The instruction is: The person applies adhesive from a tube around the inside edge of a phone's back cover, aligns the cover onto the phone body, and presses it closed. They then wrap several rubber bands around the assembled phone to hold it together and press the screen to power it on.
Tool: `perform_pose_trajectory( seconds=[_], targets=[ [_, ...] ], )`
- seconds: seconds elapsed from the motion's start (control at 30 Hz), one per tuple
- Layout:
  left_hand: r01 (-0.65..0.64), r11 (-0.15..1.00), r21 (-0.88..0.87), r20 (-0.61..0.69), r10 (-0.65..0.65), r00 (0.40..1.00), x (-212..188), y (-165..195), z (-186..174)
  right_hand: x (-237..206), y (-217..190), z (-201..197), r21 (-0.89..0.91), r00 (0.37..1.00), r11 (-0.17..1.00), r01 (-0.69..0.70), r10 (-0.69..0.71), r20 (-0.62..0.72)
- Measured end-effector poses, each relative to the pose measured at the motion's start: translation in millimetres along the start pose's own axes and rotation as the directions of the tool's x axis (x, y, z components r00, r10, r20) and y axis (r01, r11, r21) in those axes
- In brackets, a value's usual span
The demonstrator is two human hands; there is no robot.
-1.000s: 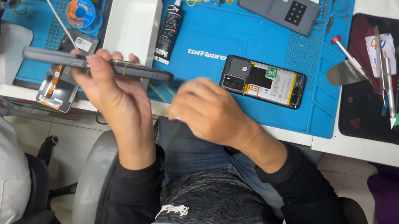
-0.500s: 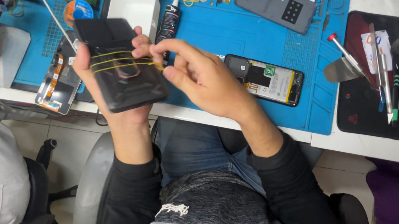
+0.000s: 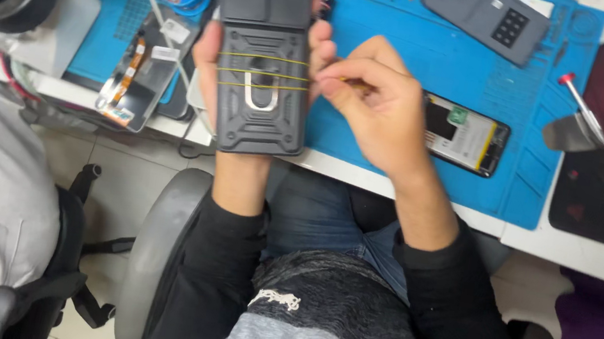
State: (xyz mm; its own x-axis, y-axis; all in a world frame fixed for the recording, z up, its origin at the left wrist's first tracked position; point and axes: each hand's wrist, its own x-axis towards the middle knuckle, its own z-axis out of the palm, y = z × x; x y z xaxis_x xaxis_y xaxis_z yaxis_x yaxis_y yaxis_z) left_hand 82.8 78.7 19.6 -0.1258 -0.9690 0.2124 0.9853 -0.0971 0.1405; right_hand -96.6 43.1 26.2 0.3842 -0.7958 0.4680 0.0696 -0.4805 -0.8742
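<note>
The phone in its dark rugged case [image 3: 265,70] had been turned from lying edge-on and low over the tabletop a second before to standing back-side up in front of the person, lifted above the near edge of the blue work mat [image 3: 445,48]. The left hand [image 3: 211,62] was behind it, its grip clamped around the case, with fingertips showing at the right edge beside the upper half. Three thin yellow rubber bands [image 3: 262,74] ran across the middle of the case, over the metal ring stand. The right hand [image 3: 370,104] had come up from the lap side to the right edge of the case, thumb and forefinger pinched together where the bands met that edge; whether they held a band could not be told for sure. Judging by this, the bands were the matter in hand, with the phone now held steady for work on them. On the mat just behind the right hand lay an opened phone [image 3: 464,133], and a second grey case [image 3: 487,18] lay farther back.
</note>
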Motion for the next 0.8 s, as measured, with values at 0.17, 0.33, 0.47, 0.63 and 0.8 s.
perform_pose_trajectory(
  seconds=[0.17, 0.33, 0.47, 0.63, 0.8],
  targets=[
    [-0.091, 0.994, 0.055, -0.169, 0.099, 0.981, 2, 0, -6, 22, -8, 10, -0.09, 0.985, 0.989, -0.115, 0.102, -0.142],
    [-0.254, 0.935, 0.248, -0.12, 0.289, 0.95, 2, 5, -8, 42, 1, 6, -0.302, 0.987, 0.953, -0.027, -0.022, -0.159],
    [-0.268, 0.904, 0.332, -0.136, 0.327, 0.935, 1, 9, -10, 36, -4, -2, -0.535, 0.999, 0.844, 0.041, -0.047, 0.004],
    [-0.276, 0.83, 0.484, -0.129, 0.38, 0.916, 0, -5, -10, 19, -23, -9, -0.476, 0.971, 0.847, 0.236, -0.19, 0.143],
    [-0.191, 0.844, 0.501, -0.241, 0.347, 0.906, -9, -8, 3, -19, -27, -12, -0.389, 0.961, 0.921, 0.025, 0.086, 0.264]
  ],
)
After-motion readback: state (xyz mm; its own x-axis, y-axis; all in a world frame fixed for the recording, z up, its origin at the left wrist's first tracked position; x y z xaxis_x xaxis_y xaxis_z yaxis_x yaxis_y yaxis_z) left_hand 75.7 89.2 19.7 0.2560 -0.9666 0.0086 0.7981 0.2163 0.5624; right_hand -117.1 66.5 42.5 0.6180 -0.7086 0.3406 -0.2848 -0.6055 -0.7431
